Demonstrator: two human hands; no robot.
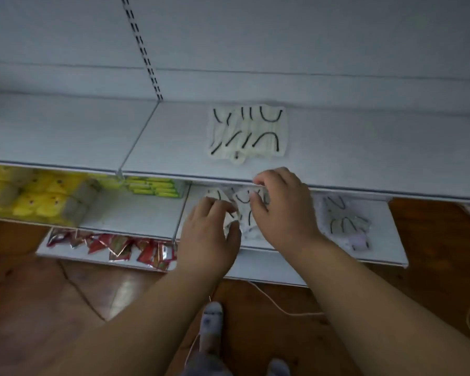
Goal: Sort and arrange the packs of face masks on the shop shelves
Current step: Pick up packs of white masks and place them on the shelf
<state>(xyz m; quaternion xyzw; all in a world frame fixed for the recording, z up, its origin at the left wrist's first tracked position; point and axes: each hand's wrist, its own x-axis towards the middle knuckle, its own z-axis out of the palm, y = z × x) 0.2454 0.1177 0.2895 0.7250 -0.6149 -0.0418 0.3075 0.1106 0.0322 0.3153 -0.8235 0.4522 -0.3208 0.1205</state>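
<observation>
Head view: both hands' fingers grip one mask pack point(243, 210); two other packs lie apart.

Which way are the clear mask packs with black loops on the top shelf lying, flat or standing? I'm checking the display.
Flat. The clear mask packs with black loops lie face up on the white top shelf, overlapping.

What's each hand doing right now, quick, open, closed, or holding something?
Left hand: fingers curled, gripping a mask pack on the lower shelf.
Right hand: fingers curled, gripping the same pack from the other side.
</observation>
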